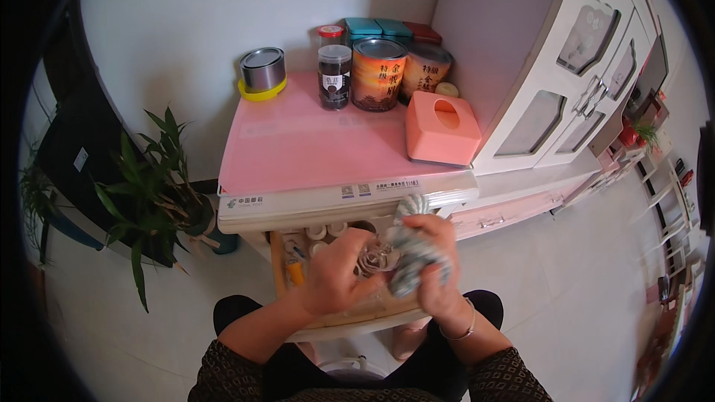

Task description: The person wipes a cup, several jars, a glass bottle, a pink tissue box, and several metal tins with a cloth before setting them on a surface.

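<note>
My left hand (338, 273) grips a clear, shiny object (378, 258), possibly a glass jar or a bundle of clear plastic; blur hides its exact kind. Bunched in my right hand (443, 257) is a striped grey-and-white cloth (413, 262), pressed against that object or right beside it. Both hands are above a pulled-out wooden drawer (329, 321). Inside the drawer, left of my hands, are several white round-topped containers (317, 233) and an orange-yellow item (295, 272). My forearms and hands cover much of the drawer.
Above the drawer, a pink-covered cabinet top (313, 145) holds a pink tissue box (444, 128), orange tins (380, 75), a dark-filled jar (335, 78) and a metal tin (262, 70) in a yellow ring. A potted plant (162, 178) stands left; a white cupboard (536, 78) rises right.
</note>
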### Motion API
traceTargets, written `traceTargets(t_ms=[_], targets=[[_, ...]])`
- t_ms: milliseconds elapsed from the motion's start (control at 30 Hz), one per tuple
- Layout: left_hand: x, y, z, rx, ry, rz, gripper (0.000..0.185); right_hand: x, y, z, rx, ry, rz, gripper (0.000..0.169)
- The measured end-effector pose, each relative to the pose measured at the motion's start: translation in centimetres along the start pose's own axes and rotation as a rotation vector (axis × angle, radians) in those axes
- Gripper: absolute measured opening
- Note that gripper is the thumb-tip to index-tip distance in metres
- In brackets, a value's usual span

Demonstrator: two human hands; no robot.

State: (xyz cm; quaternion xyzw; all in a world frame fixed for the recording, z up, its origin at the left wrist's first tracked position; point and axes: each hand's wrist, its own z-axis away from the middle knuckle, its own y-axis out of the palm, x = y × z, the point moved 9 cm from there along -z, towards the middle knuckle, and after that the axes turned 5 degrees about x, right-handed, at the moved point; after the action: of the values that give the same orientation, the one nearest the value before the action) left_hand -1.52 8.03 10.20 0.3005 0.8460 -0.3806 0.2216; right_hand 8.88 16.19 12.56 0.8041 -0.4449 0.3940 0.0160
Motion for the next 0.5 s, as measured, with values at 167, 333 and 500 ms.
traceTargets(t_ms=[167,333,500], targets=[[2.0,2.5,0.9,0.236,-0.183,0.190,0.042,-0.7,2.6,0.3,0.235,-0.074,0.016,0.037],[3.3,5.0,2.4,0.361,-0.508,0.819,0.032,-2.6,3.4,0.9,0.321,0.061,-0.236,0.031],[4.3,6.2,4.6,0.542,-0.757,1.222,0.027,-3.2,4.6,1.9,0.376,0.323,-0.626,0.040]])
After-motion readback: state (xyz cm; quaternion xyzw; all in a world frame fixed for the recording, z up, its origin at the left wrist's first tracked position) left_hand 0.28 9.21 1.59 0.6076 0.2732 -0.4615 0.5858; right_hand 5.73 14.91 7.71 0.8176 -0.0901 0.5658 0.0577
